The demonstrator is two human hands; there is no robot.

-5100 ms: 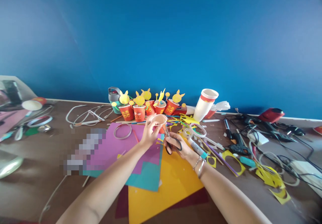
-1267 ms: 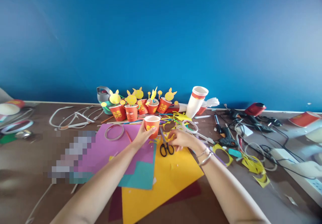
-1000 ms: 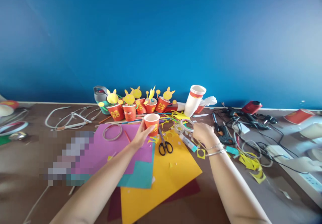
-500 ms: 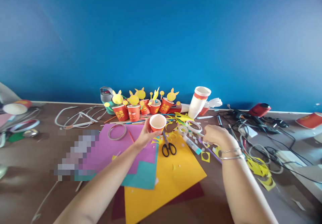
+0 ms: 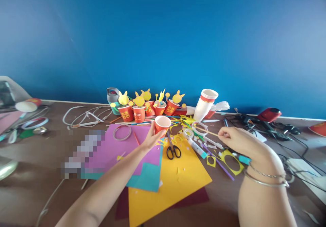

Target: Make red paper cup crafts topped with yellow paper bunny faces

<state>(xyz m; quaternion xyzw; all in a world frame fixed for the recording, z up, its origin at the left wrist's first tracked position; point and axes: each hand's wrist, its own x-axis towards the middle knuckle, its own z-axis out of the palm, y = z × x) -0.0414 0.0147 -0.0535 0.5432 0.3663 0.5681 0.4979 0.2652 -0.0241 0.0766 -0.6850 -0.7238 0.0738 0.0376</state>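
Observation:
My left hand (image 5: 152, 137) is closed round a red paper cup (image 5: 162, 123), whose white inside faces up and toward me. Pinched in my right hand (image 5: 225, 135) is a thin tan stick (image 5: 212, 133) that points left, over a ring of tape (image 5: 200, 128). Black-handled scissors (image 5: 173, 151) lie on the yellow sheet (image 5: 169, 186) below the cup. Behind the cup stand several red cups (image 5: 126, 113) with yellow paper animal heads (image 5: 139, 100) and small round pieces on top.
A tall stack of white cups (image 5: 205, 104) leans near the blue wall. Purple paper (image 5: 102, 152) and teal paper (image 5: 150, 176) lie left. A glue stick (image 5: 197, 148), yellow scraps (image 5: 232, 162) and a purple stick (image 5: 221, 164) lie right, with black cables (image 5: 275, 132) beyond.
My right hand has moved right and now shows a thin stick in its fingers, baring scraps beneath. My left hand still holds the cup. The whole view has shifted slightly.

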